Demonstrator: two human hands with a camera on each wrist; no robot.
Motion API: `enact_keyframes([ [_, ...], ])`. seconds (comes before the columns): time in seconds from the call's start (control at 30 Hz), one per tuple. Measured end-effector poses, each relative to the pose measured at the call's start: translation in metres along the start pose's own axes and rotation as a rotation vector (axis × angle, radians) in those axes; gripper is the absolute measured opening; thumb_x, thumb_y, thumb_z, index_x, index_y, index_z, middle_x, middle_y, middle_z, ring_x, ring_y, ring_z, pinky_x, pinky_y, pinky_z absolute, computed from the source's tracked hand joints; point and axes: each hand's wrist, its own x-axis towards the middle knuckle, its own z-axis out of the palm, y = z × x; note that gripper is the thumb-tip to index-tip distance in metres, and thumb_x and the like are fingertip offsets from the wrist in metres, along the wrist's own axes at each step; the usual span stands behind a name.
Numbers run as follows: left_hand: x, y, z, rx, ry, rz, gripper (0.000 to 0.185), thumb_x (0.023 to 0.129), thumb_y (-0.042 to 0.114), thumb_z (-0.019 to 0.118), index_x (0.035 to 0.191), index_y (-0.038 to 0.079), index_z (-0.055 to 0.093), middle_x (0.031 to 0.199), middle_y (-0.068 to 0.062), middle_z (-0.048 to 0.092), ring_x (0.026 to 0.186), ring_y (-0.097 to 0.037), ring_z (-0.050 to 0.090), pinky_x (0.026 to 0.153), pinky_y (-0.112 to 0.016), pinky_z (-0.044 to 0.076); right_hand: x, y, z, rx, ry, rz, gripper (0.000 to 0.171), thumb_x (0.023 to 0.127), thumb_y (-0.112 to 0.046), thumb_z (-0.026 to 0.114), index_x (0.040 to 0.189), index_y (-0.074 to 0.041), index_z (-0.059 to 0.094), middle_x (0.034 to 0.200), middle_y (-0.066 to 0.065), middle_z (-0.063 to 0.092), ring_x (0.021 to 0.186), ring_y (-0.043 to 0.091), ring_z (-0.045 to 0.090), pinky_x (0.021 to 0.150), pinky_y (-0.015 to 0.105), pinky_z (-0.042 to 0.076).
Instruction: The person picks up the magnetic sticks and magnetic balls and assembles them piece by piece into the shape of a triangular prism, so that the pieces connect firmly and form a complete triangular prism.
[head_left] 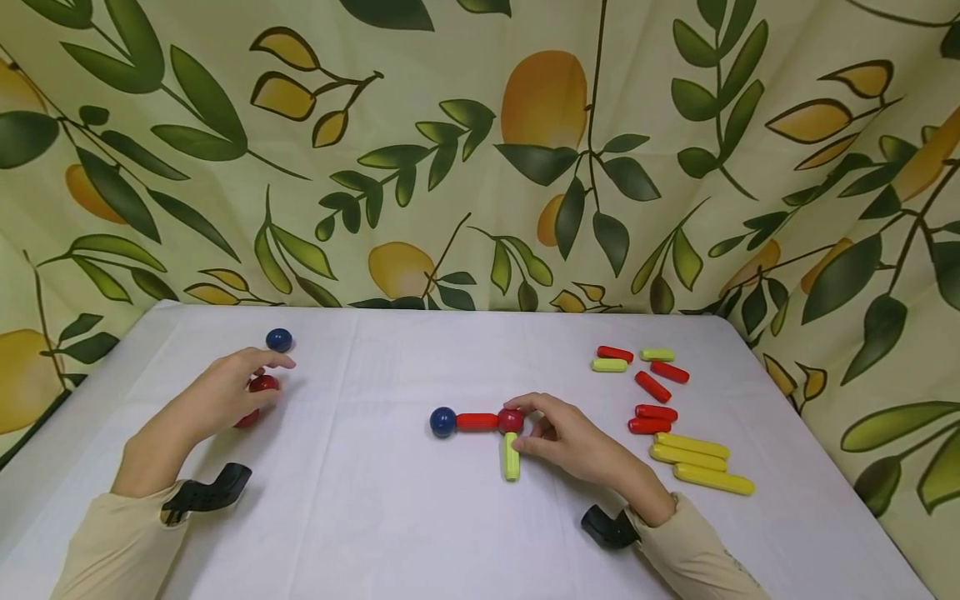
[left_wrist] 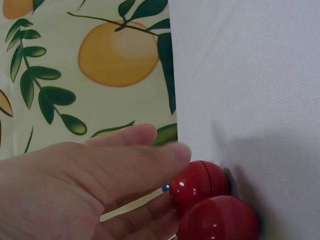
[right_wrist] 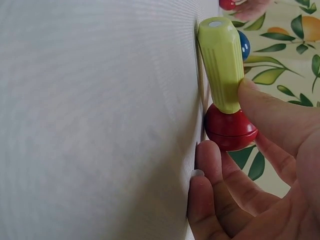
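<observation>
On the white table (head_left: 375,525) lies a small chain: a blue ball (head_left: 442,422), a short red rod (head_left: 477,422) and a red ball (head_left: 511,420), with a yellow-green rod (head_left: 512,457) pointing toward me from that ball. My right hand (head_left: 528,427) holds the joint. Its thumb presses the yellow-green rod (right_wrist: 220,60) just beside the red ball (right_wrist: 230,127), and its other fingers curl round the ball. At the left, my left hand (head_left: 266,382) has thumb and fingers either side of a red ball (head_left: 263,383) (left_wrist: 200,181). A second red ball (left_wrist: 218,220) touches the first.
A loose blue ball (head_left: 279,339) sits just beyond the left hand. At the right lie several short red rods (head_left: 652,386), short yellow-green rods (head_left: 609,365) and three long yellow rods (head_left: 690,457). A leaf-and-fruit patterned cloth (head_left: 480,150) walls the table's back and sides.
</observation>
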Motion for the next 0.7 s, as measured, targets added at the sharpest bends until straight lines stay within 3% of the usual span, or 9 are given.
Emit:
enact_keyframes([
  [0.17, 0.001, 0.001, 0.005, -0.012, -0.031, -0.022, 0.032, 0.084, -0.006, 0.07, 0.115, 0.0, 0.067, 0.112, -0.028, 0.063, 0.093, -0.035, 0.059, 0.083, -0.054, 0.054, 0.001, 0.001, 0.0, 0.001, 0.0, -0.005, 0.049, 0.089, -0.022, 0.074, 0.135, -0.015, 0.056, 0.111, 0.003, 0.059, 0.084, 0.016, 0.055, 0.07, 0.02, 0.049],
  [0.33, 0.003, 0.005, 0.011, -0.014, -0.065, -0.027, 0.027, 0.083, -0.001, 0.074, 0.11, 0.001, 0.07, 0.11, -0.022, 0.067, 0.096, -0.034, 0.058, 0.083, -0.05, 0.052, 0.0, 0.0, 0.0, 0.0, 0.0, -0.003, 0.05, 0.089, -0.023, 0.074, 0.135, -0.015, 0.055, 0.111, 0.004, 0.059, 0.084, 0.016, 0.055, 0.07, 0.02, 0.05],
  [0.5, 0.005, 0.01, 0.016, 0.0, -0.072, 0.004, 0.025, 0.082, 0.002, 0.076, 0.106, 0.002, 0.071, 0.109, -0.02, 0.069, 0.099, -0.036, 0.061, 0.086, -0.055, 0.051, 0.0, -0.001, 0.001, -0.013, 0.013, -0.015, 0.05, 0.089, -0.023, 0.075, 0.134, -0.016, 0.056, 0.114, 0.004, 0.058, 0.083, 0.015, 0.055, 0.071, 0.02, 0.05],
  [0.7, 0.006, 0.018, 0.018, -0.005, -0.062, 0.034, 0.025, 0.083, 0.007, 0.077, 0.107, 0.003, 0.072, 0.107, -0.017, 0.071, 0.094, -0.028, 0.062, 0.083, -0.048, 0.052, 0.0, -0.001, 0.002, -0.041, 0.034, -0.029, 0.049, 0.088, -0.023, 0.076, 0.132, -0.017, 0.057, 0.117, 0.004, 0.058, 0.082, 0.013, 0.055, 0.072, 0.019, 0.05],
])
